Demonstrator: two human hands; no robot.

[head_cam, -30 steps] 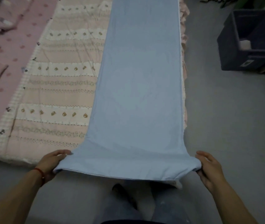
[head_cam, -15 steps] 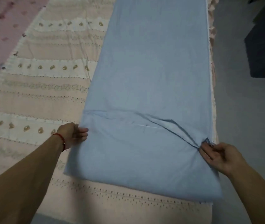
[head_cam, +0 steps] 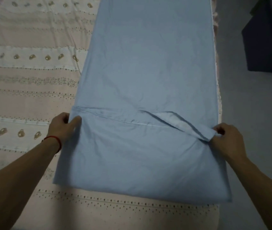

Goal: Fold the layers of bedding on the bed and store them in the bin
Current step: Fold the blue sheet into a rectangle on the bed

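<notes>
Hands (head_cam: 148, 131) pinch blue sheet (head_cam: 148, 72) corners; patterned quilt (head_cam: 32, 97) beneath, probably bin (head_cam: 267, 47) right.

The long blue cloth sheet (head_cam: 148, 72) lies on the patterned pink quilt (head_cam: 29, 90). The dark plastic bin (head_cam: 267, 44) sits right, on the floor.

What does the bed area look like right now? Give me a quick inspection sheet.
Surface: bed under a beige patterned quilt, spread flat.
Job's things: blue sheet lies as a long strip along the bed's right side, its near end folded up over itself; the folded edge is crooked, with a flap turned over near the right corner. Dark bin on the floor at right, partly out of view.
Clutter: nothing seen.
Hands: left hand grips the fold's left corner; right hand pinches its right corner.
Cables: nothing seen.
Surroundings: grey floor.
</notes>
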